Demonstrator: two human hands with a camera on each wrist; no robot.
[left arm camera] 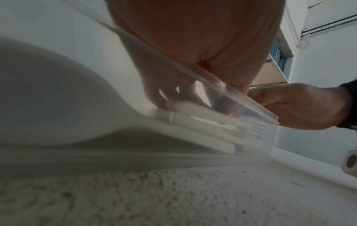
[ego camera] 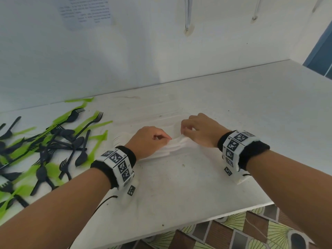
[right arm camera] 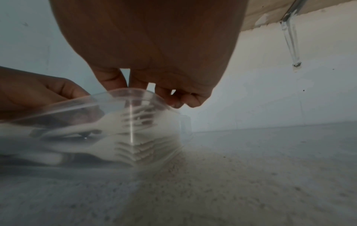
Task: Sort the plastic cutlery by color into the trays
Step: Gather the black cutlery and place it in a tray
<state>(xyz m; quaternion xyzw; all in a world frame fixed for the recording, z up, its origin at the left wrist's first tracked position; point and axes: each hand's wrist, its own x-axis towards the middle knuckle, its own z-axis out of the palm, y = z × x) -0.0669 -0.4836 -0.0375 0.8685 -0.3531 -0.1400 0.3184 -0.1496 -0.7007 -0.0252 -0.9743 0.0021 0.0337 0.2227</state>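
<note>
White cutlery already sits in the clear tray under your fingers: your left hand and right hand both pinch pieces there. Black and green cutlery still lies mixed on the table to your left, so most sorting looks undone.

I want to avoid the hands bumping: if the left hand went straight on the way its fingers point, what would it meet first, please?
Probably the right hand. The left hand points rightward along the white cutlery in the clear tray, and the other hand's fingers pinch the same bundle just ahead. Depth is unclear.
</note>
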